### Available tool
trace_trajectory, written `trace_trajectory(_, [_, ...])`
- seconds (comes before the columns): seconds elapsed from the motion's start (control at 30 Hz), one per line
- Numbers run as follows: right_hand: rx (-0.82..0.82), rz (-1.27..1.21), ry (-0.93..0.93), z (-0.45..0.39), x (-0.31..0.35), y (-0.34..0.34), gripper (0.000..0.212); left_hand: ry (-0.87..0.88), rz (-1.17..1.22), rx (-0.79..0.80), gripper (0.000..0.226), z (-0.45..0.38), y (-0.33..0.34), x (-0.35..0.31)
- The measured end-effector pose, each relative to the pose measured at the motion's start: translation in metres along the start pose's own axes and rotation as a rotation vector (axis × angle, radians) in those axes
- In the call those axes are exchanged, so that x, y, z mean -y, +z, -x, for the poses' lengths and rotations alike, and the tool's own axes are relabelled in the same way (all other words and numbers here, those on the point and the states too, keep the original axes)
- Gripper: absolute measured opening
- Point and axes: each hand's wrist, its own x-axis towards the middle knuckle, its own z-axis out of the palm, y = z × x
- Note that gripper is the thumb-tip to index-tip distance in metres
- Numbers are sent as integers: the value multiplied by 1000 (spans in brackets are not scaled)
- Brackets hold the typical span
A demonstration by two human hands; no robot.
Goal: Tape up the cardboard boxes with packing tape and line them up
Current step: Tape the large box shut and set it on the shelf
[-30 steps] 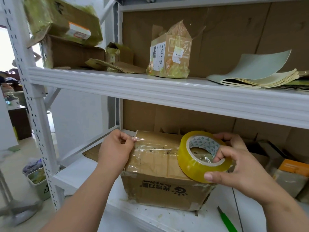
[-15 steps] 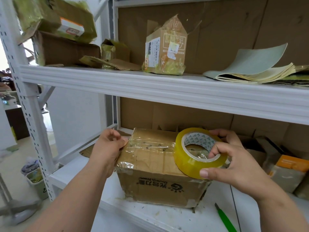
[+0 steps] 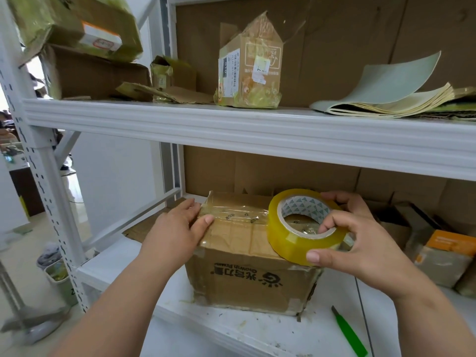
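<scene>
A brown cardboard box [image 3: 247,276] with upside-down printed lettering stands on the lower white shelf [image 3: 270,333]. A strip of clear tape runs across its top from the left edge to the yellow tape roll [image 3: 304,225]. My left hand [image 3: 177,233] lies flat over the box's top left corner, fingers straight, pressing the tape end down over the edge. My right hand [image 3: 360,240] grips the roll above the box's right side, with a finger through the core and the thumb on the outer rim.
A green-handled cutter [image 3: 349,331] lies on the shelf at the right. More boxes [image 3: 445,256] sit to the right. The upper shelf [image 3: 257,130] holds a worn taped box [image 3: 248,65], flattened cardboard and a stack of paper sheets [image 3: 396,99]. A bin [image 3: 55,271] stands on the floor at left.
My left hand has gone from pinching the tape end to lying flat over the box's left corner. The roll stays over the box's right side.
</scene>
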Motion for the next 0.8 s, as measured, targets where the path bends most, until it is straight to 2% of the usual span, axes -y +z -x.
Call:
trace_trajectory(0.07, [16, 1, -12, 0, 0, -2, 56, 44, -231, 85, 68, -3, 0, -1])
trace_trajectory(0.17, [29, -5, -26, 2, -1, -4, 53, 55, -379, 146, 57, -9, -5, -11])
trace_trajectory(0.33, [19, -3, -44, 7, -1, -8, 53, -153, 54, 277, 55, -6, -8, -40])
trace_trajectory(0.4, [27, -5, -52, 9, -1, -10, 53, -129, 59, 230, 60, -9, -6, -43])
trace_trajectory(0.47, [39, -15, -47, 10, 0, -11, 57, -131, -39, 171, 65, -10, -3, -42])
trace_trajectory(0.7, [166, 13, -39, 7, 1, -21, 71, -75, -278, 94, 61, -10, 5, -36])
trace_trajectory(0.8, [213, 44, -34, 7, 2, -29, 70, -68, -270, 54, 60, -11, 12, -39])
